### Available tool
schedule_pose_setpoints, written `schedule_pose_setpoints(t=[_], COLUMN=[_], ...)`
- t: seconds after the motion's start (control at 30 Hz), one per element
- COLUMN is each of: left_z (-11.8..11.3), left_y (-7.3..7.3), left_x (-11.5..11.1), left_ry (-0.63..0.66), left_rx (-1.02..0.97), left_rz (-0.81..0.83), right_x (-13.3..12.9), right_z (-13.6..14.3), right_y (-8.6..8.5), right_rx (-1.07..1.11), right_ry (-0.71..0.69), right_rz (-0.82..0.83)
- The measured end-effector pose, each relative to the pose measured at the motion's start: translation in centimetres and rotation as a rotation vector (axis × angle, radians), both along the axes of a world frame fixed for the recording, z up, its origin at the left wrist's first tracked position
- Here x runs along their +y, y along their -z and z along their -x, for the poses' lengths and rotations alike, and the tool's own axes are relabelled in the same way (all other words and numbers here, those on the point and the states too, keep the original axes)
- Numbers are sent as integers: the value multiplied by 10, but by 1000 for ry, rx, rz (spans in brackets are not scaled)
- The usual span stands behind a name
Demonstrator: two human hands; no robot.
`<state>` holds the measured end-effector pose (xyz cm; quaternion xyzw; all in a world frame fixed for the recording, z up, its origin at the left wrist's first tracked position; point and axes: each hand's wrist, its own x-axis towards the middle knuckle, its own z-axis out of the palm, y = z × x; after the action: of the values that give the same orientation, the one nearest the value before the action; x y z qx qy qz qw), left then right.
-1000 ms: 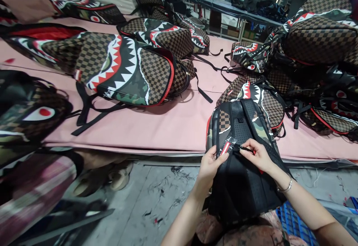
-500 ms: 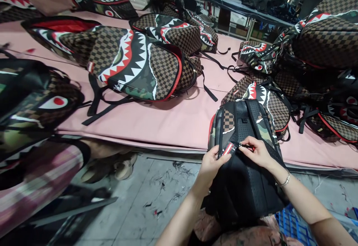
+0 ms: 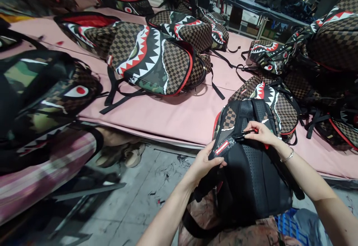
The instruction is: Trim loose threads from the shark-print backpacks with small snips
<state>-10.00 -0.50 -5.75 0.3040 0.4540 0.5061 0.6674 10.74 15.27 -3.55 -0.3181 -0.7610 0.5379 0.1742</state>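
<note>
A black-backed backpack (image 3: 248,171) with checkered and camouflage sides rests upright in my lap, leaning on the table edge. My left hand (image 3: 205,164) pinches its shoulder strap beside a red label under clear plastic (image 3: 222,148), thumb on top. My right hand (image 3: 260,132) is closed on a small black tool with a red part, probably thread snips (image 3: 242,135). The tool's tip lies close to the upper end of the label. My fingers hide most of its handle.
Several shark-mouth backpacks (image 3: 148,57) lie across the pink table (image 3: 167,113). More are piled at the right (image 3: 341,37). At the left a person's plaid-covered leg (image 3: 50,175) shows below another backpack (image 3: 50,93). A blue crate (image 3: 291,225) stands on the floor.
My view has shifted left. The label and strap are pulled to the lower left, stretched flatter, while my right hand has moved slightly up with the tool. A loose strap now hangs by my lap.
</note>
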Motion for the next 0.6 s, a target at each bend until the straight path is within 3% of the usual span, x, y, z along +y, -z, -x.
schedule_pose_setpoints(t=[0.3, 0.6], left_z=[6, 7], left_y=[3, -7], left_x=[2, 3], left_ry=[26, 29], left_rx=[-42, -28], left_rz=[13, 1], right_x=[17, 14], right_z=[23, 25], right_y=[-1, -8], right_rx=[6, -9], right_ry=[-201, -212], right_rz=[26, -31])
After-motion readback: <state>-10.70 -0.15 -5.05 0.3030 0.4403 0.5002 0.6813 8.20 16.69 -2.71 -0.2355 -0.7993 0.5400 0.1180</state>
